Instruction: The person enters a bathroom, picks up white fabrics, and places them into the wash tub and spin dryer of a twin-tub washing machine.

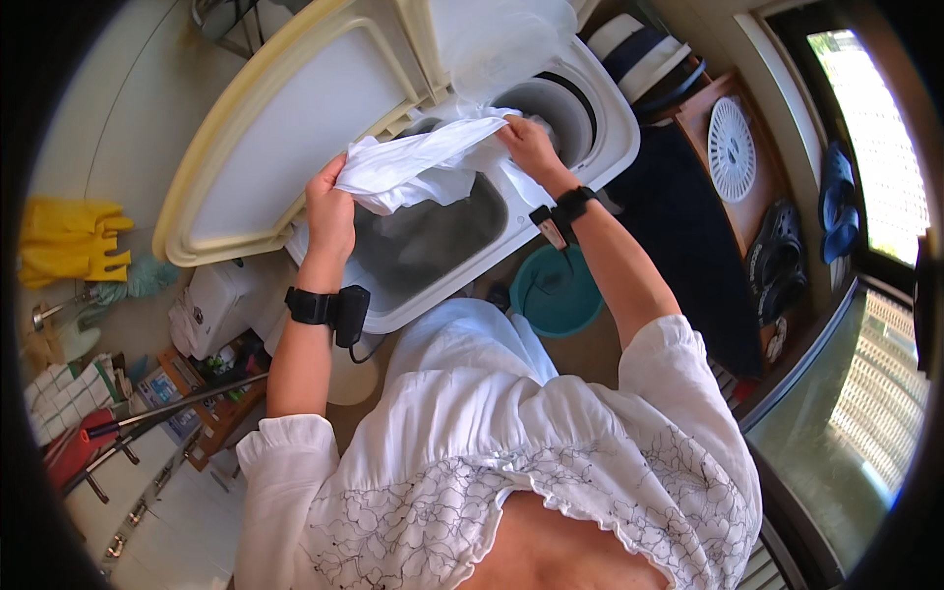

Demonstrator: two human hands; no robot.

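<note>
A white cloth garment (423,162) is stretched between my two hands above a twin-tub washing machine (433,295). My left hand (329,197) grips its left end, fingers closed. At its right end, my right hand (528,146) pinches the fabric near the round spin tub (556,108). Part of the garment hangs down over the divider between the tubs. Below it lies the grey wash tub (423,246), with cloudy water and pale, blurred shapes inside. The cream-edged wash lid (285,128) stands raised at the left, and a clear spin lid (506,49) is up at the back.
A teal bucket (558,290) stands on the floor in front of the machine. Yellow rubber gloves (74,241) hang at the left. Long-handled tools (147,413) lean lower left. At the right are a dark cloth (678,226), a white round rack (731,147) and black clogs (777,261).
</note>
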